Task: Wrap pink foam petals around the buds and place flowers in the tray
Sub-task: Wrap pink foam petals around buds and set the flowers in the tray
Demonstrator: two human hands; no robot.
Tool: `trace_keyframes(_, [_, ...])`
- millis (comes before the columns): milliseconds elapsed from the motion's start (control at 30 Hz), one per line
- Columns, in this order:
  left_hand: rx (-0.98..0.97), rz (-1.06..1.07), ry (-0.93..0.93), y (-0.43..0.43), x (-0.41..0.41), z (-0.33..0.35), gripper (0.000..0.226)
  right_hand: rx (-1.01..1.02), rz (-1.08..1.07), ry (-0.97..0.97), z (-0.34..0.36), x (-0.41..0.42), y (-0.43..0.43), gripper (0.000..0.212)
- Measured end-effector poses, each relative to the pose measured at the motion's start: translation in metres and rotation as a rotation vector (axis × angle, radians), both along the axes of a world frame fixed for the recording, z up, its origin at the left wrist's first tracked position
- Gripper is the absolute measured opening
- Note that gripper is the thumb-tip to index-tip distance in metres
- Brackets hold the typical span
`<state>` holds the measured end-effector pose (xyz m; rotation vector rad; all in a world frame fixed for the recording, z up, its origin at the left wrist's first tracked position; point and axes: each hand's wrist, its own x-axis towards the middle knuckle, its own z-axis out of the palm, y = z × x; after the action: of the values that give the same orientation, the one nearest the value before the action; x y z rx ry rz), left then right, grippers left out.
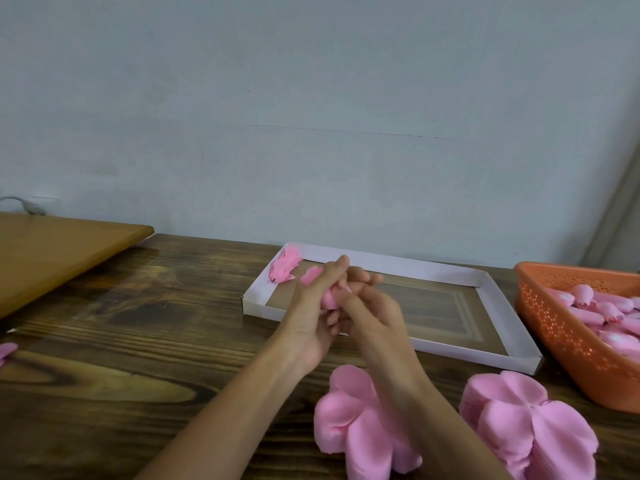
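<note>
Flower enclosed by curled fingers of left hand and right hand, held over tray front edge

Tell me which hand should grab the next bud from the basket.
Right, probably: the orange perforated plastic basket of pink foam buds sits nearer the right hand than the left hand; both hold the pink foam flower.
</note>
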<state>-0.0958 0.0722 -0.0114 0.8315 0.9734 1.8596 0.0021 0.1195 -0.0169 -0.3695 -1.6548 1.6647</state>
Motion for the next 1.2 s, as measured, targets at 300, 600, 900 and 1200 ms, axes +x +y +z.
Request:
trace_keyframes(300, [-0.063, 0.048, -0.067, 0.002, -0.007, -0.004, 0.044, 0.165, -0.005, -0.159, -0.007, 0.002, -0.002, 0.019])
trace_keyframes(600, [-0.092, 0.471, 0.353, 0.015, -0.017, -0.014, 0.036, 0.979, -0.429, -0.116, 0.011, 0.028, 0.028, 0.028])
trace_keyframes(900, [-0.031, 0.489, 0.581, 0.022, -0.016, -0.025, 0.025, 1.189, -0.399, -0.172, 0.003, 0.023, 0.024, 0.034])
trace_keyframes(1200, [-0.033, 0.471, 0.584, 0.027, -0.020, -0.031, 0.029, 1.223, -0.408, -0.178, -0.005, 0.021, 0.025, 0.030])
